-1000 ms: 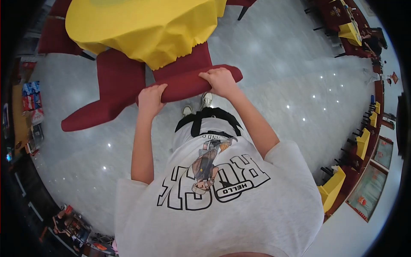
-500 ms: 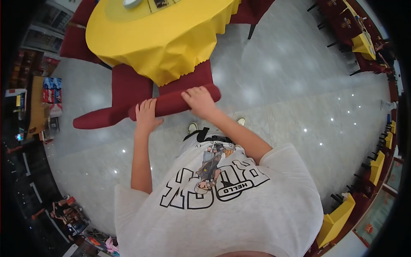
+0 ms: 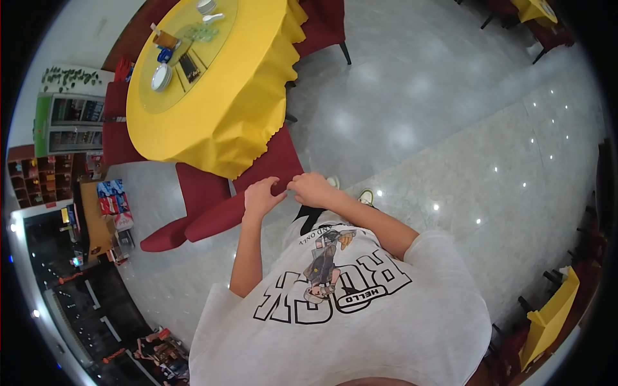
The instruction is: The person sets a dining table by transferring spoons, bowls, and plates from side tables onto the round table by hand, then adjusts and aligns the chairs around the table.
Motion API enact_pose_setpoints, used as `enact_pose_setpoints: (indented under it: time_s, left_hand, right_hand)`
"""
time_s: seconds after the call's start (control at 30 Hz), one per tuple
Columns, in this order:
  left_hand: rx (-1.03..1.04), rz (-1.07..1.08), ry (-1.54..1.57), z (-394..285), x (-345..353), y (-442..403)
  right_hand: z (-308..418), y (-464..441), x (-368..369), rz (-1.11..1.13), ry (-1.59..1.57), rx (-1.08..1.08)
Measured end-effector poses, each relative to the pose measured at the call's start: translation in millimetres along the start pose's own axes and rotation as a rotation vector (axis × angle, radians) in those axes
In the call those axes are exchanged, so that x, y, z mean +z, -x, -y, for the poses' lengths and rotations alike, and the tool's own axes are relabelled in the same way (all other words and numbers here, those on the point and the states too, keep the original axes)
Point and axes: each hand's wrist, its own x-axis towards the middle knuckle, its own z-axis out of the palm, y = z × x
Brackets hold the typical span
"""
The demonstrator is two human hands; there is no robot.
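Both hands are close together in the middle of the head view, over the right part of a dark red chair's backrest [image 3: 215,220]. My left hand [image 3: 259,197] has its fingers partly bent and its thumb apart from them, with nothing visible between. My right hand [image 3: 313,190] is just beside it, fingers curled in toward the left hand; whether they hold anything is hidden. The backrest's right end is covered by the hands. The chair's red seat [image 3: 273,151] reaches under the edge of a yellow tablecloth [image 3: 219,122].
White plates [image 3: 161,77] and a white spoon [image 3: 213,18] are on the round table. A second red chair [image 3: 168,235] adjoins on the left, another [image 3: 322,29] behind. Colourful boxes [image 3: 112,196] stand by a wooden counter [image 3: 93,219]. Grey tiled floor [image 3: 412,116] extends right.
My hands have come together; before, they were apart on the chair's backrest. The view has swung, so the table and chairs appear lower and more of the tabletop shows.
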Motion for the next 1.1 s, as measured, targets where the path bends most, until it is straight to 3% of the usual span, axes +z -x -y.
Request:
enact_pose_setpoints:
  time_s: [0.07,0.1,0.17,0.27,0.33,0.53,0.73,0.83,0.9,1.0,1.03,1.1]
  left_hand:
    - [-0.112,0.233,-0.074,-8.2,8.2,-21.9]
    - [-0.078,0.291,-0.139,-3.7,25.8,-31.1]
    - [0.069,0.324,0.046,8.4,80.4,-45.0]
    - [0.249,0.667,0.141,-9.6,134.2,-101.5]
    - [0.143,0.643,0.021,-62.5,105.6,-165.8]
    - [0.445,0.206,0.260,-143.2,34.4,-363.0]
    - [0.592,0.363,0.208,-190.3,12.3,-476.1]
    - [0.799,0.402,0.361,-201.8,27.1,-509.3]
    - [0.667,0.580,0.590,-213.7,35.8,-517.6]
    - [0.502,0.415,0.662,-228.4,50.6,-539.9]
    - [0.338,0.379,0.721,-234.2,51.5,-549.5]
    - [0.265,0.267,0.660,-237.6,29.0,-580.7]
  right_hand:
    - [-17.3,0.5,-13.9,0.015,-0.032,0.021]
    - [-30.4,0.9,-17.1,0.000,-0.091,0.018]
    - [-59.7,2.9,-38.1,0.023,-0.163,0.056]
    - [-116.0,10.1,-80.0,-0.098,-0.099,0.189]
    - [-150.1,10.0,-104.8,-0.197,-0.084,0.305]
    - [-232.0,-18.5,-196.6,-0.311,-0.097,0.439]
    - [-272.6,-15.8,-246.8,-0.373,-0.210,0.664]
    - [-302.3,-11.7,-257.0,-0.318,-0.400,0.666]
    - [-333.1,-23.0,-280.5,-0.202,-0.323,0.671]
    - [-394.7,-42.9,-315.1,0.005,-0.172,0.601]
    - [-411.7,-46.1,-327.8,-0.085,-0.154,0.566]
    - [-438.2,-60.3,-372.1,-0.223,-0.120,0.517]
